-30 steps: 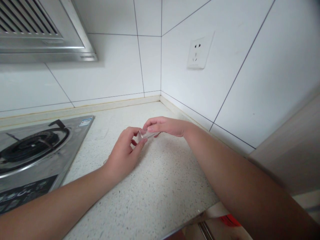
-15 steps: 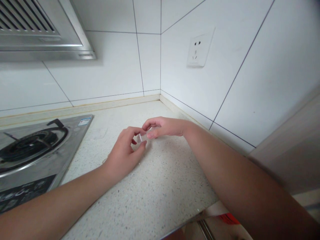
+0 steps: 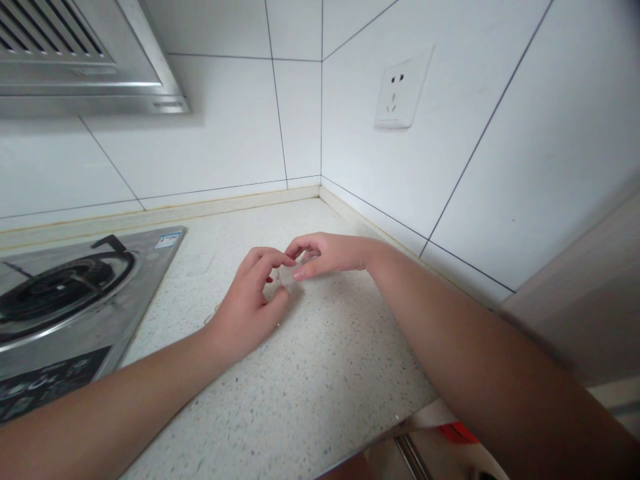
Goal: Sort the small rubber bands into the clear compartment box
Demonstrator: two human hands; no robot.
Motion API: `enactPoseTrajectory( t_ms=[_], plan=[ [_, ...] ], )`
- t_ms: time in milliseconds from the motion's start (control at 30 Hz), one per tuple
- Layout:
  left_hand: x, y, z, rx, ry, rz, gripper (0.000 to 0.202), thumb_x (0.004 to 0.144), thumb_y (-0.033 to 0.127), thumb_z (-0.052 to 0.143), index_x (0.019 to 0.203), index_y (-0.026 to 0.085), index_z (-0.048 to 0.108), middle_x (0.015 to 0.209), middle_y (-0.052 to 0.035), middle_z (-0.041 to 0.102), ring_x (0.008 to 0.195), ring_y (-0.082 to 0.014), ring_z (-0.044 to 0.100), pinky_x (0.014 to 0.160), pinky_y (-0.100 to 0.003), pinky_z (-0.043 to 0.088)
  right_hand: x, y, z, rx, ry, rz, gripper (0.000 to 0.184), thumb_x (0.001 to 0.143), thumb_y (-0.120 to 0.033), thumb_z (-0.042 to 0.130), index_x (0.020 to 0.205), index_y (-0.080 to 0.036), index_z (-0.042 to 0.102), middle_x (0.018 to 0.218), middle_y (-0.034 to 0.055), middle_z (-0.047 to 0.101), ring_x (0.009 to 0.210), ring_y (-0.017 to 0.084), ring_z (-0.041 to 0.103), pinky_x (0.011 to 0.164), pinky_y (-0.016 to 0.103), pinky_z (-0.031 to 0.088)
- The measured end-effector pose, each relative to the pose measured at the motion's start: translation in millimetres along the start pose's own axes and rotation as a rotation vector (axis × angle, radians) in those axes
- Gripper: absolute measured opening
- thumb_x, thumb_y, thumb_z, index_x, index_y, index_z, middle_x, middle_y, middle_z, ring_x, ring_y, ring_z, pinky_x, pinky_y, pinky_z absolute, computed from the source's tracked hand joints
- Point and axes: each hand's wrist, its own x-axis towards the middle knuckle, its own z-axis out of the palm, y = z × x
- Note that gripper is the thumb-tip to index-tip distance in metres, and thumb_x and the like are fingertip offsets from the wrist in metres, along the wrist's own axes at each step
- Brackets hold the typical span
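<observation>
A small see-through piece (image 3: 287, 275), perhaps clear plastic, is between my two hands just above the speckled countertop (image 3: 320, 373). Its outline is faint, so I cannot tell its exact kind. My left hand (image 3: 257, 287) curls round its left side, thumb below and fingers above. On the other side, my right hand (image 3: 325, 257) pinches it with the thumb in front and the fingers bent behind. The fingertips of both hands almost meet at the top.
A gas hob (image 3: 75, 287) with a black burner is set into the counter at left, under a metal range hood (image 3: 100, 73). White tiled walls meet in the corner behind my hands. A wall socket (image 3: 404, 90) is at right. Beside my left wrist lies a thin tan loop (image 3: 214, 313).
My left fingers have straightened slightly over the clear piece, and the white edge seen between finger and thumb is fainter. My right hand stays almost in place. The view has tilted a little.
</observation>
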Motion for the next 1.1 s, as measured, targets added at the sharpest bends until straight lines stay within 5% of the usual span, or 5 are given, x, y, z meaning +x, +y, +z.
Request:
enactPoseTrajectory(
  t_ms=[1100],
  plan=[
    [-1.2, -0.8, -1.7, -0.047, -0.021, 0.029, 0.038, 0.079, 0.002, 0.047, 0.106, 0.025, 0.06, 0.108, 0.0009, 0.057, 0.103, -0.0139, 0.053, 0.083, -0.029, 0.047, 0.4, -3.1, 1.2, -0.069, -0.04, 0.018, 0.058, 0.075, -0.048, 0.075, 0.12, -0.015, 0.059, 0.12, 0.0068, 0.064, 0.095, 0.011, 0.061, 0.087, 0.024, 0.047]
  ],
)
